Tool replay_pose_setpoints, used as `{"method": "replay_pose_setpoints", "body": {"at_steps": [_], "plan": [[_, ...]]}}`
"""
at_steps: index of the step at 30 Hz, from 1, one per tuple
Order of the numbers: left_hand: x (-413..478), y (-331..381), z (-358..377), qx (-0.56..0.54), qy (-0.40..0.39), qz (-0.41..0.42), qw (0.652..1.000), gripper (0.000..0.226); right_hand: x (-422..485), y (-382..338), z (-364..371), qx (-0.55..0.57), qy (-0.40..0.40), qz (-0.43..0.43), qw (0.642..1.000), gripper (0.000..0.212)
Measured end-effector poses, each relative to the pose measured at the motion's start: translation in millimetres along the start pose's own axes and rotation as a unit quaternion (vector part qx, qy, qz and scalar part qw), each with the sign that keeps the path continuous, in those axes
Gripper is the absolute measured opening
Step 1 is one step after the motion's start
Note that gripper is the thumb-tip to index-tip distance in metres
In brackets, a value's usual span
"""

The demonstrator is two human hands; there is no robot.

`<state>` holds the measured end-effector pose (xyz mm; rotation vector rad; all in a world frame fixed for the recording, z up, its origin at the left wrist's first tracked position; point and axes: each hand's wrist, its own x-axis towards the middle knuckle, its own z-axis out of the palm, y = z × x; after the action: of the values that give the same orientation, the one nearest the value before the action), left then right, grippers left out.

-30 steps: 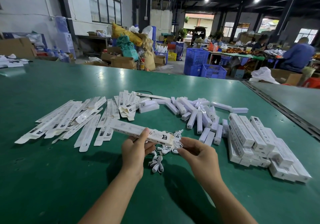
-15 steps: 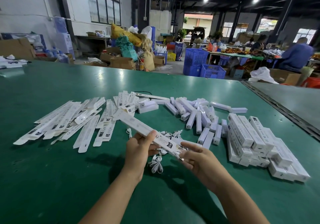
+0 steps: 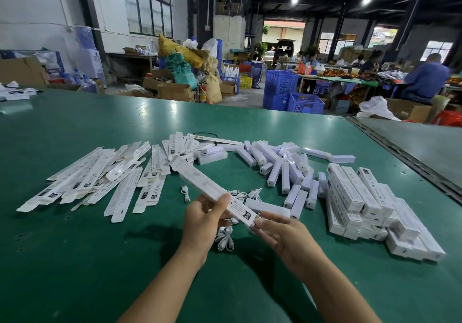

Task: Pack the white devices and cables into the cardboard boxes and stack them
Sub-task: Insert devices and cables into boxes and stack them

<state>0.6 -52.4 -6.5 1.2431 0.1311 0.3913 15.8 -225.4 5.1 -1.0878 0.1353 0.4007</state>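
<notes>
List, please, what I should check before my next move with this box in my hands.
1. Left hand grip on the box: ok, fingers curled round its middle.
2. Right hand at the box's near end: ok, pinching it.
3. Box filled: cannot tell.
4. Near flap closed: cannot tell, fingers hide it.
5. Cables at hand: ok, lying on the table below the hands.
6. Stack of packed boxes: ok, beside the right hand, apart from it.
</notes>
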Motion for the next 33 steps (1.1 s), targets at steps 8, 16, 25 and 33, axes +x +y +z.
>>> {"method": "replay_pose_setpoints", "body": {"at_steps": [8,16,25,33], "plan": [[1,2,0,-0.003,0.021,-0.013,1.0,0.015,-1,3,2,-0.015,0.002,0.019,1.0,0.043],[3,5,-1,-0.048,0.035,-0.051,0.997,0.017,-7,5,5,-0.127,0.002,-0.082,0.988,0.024],[4,5,-1,-0.072,-0.002,-0.129,0.989,0.016,-8,2,5,-0.22,0.002,-0.165,0.961,0.013],[4,4,-1,-0.055,0.008,-0.115,0.992,0.018,-16,0,3,-0.371,-0.049,-0.283,0.883,0.014]]}}
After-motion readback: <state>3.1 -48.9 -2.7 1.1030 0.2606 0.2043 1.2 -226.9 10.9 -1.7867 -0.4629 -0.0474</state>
